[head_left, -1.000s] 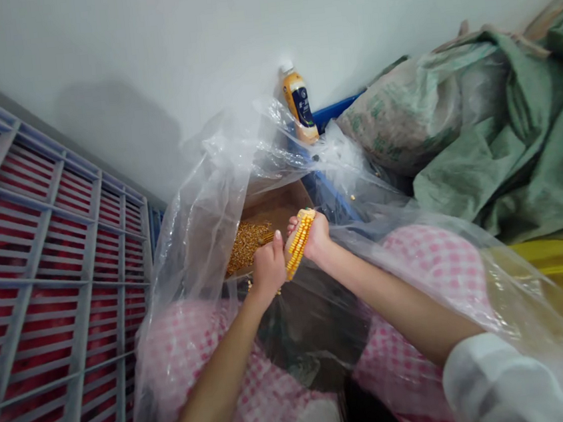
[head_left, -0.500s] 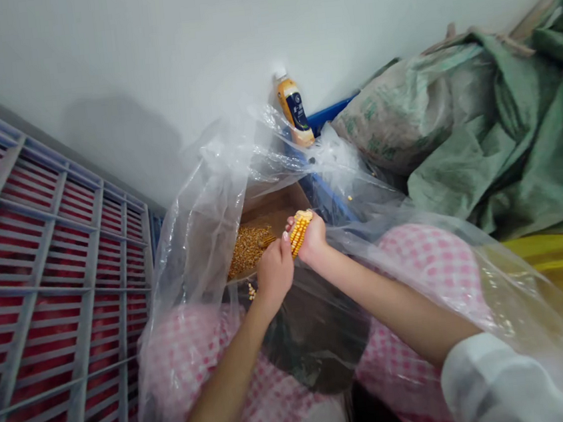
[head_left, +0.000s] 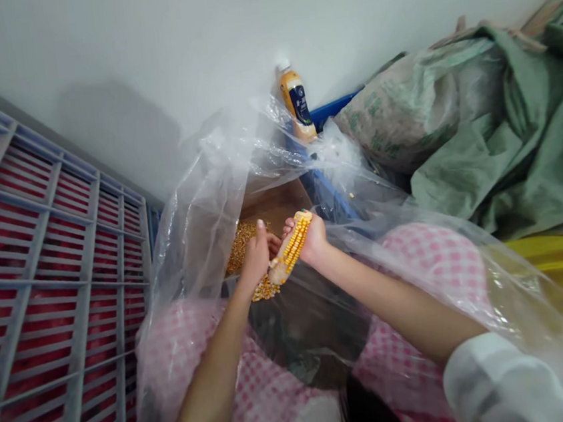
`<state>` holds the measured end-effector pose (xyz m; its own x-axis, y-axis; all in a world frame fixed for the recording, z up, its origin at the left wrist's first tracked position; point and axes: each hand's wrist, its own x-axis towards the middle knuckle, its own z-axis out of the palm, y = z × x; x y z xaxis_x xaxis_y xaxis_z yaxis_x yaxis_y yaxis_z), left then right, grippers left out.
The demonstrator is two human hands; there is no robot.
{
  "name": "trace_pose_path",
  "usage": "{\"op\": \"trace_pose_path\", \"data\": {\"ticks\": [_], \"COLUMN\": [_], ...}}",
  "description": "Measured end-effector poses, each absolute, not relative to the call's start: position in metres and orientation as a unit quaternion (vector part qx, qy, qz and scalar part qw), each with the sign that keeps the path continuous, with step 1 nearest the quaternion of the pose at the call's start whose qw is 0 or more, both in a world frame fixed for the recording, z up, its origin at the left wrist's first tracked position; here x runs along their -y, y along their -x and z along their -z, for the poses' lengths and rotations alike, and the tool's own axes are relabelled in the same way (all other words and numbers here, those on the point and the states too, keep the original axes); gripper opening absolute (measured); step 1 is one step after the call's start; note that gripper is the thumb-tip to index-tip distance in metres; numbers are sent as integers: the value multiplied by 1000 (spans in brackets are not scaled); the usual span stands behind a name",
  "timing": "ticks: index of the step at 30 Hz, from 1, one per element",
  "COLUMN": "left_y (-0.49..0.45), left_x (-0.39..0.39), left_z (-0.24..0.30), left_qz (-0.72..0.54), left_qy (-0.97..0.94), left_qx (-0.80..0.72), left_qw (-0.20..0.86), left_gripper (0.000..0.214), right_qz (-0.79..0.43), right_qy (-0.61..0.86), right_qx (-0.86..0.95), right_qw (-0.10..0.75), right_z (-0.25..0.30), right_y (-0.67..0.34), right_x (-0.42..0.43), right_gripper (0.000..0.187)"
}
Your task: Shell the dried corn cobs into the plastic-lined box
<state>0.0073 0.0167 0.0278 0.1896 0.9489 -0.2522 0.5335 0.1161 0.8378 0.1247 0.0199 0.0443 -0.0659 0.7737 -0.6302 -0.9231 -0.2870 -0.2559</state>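
Note:
My right hand [head_left: 315, 239] is closed around a corn cob [head_left: 295, 243], which slants down to the left. Yellow kernels cover most of the cob, while its lower end is stripped bare. Close by on the left is my left hand [head_left: 257, 257], thumb raised and fingers apart, beside the cob's lower part; whether a fingertip touches it is hard to see. Loose corn kernels [head_left: 238, 248] lie in a cardboard box [head_left: 280, 201] lined with clear plastic film [head_left: 191, 214]. More kernels gather just under my left hand.
A slatted plastic crate [head_left: 55, 261] stands at the left. Against the wall, a bottle with orange contents [head_left: 296, 102] stands by a blue bin edge [head_left: 336, 108]. Sacks [head_left: 402, 111] and green cloth [head_left: 501, 154] fill the right. The plastic film also covers my checked-cloth lap [head_left: 432, 255].
My left hand has moved left and down off the cob, its thumb lifting. The cob's stripped lower end now shows, and more kernels lie beneath my left hand.

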Motion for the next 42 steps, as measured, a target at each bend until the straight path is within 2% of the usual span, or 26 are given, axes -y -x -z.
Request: {"op": "trace_pose_path", "data": {"ticks": [3,6,9,12,17,20,23,25,28,29,31,33,35,38,42], "left_y": [-2,-12,-29,-34,-24,-20,-13,-5,5,5,-1,-12,-23,-30,-25], "left_x": [-19,-5,12,17,9,0,-13,-22,-28,-28,-24,-17,-11,-6,-7], "left_z": [-36,-42,-39,-32,-23,-21,-22,-25,-31,-32,-33,-31,-27,-21,-18], "left_qz": [-286,-306,-245,-184,-212,-270,-275,-259,-249,-257,-282,-288,-271,-267,-255], "left_qy": [-605,-661,-743,-771,-763,-708,-636,-620,-654,-660,-637,-589,-567,-593,-613], "left_qx": [-656,-626,-585,-587,-575,-579,-603,-643,-675,-671,-656,-628,-604,-615,-655], "left_qw": [349,280,215,161,203,301,395,367,233,220,289,418,491,446,361], "left_gripper": [70,61,46,40,46,58,64,60,42,38,40,50,60,66,71], "right_qz": [-694,-661,-651,-642,-645,-688,-707,-705,-686,-678,-668,-676,-692,-687,-640], "right_qy": [357,378,387,395,406,388,376,372,377,381,391,397,400,418,443], "right_qx": [-113,-126,-144,-152,-156,-146,-140,-133,-113,-109,-103,-100,-94,-76,-56], "right_qw": [615,636,637,639,628,596,582,590,612,619,625,614,594,589,625], "right_z": [-46,-47,-47,-44,-41,-41,-40,-40,-41,-42,-44,-46,-47,-44,-37], "right_y": [-127,-128,-126,-124,-119,-115,-115,-116,-119,-120,-120,-118,-114,-108,-107], "right_x": [-22,-25,-27,-28,-25,-22,-21,-22,-24,-24,-24,-24,-23,-23,-29], "right_gripper": [33,34,34,32,29,29,29,30,32,33,35,37,38,34,28]}}
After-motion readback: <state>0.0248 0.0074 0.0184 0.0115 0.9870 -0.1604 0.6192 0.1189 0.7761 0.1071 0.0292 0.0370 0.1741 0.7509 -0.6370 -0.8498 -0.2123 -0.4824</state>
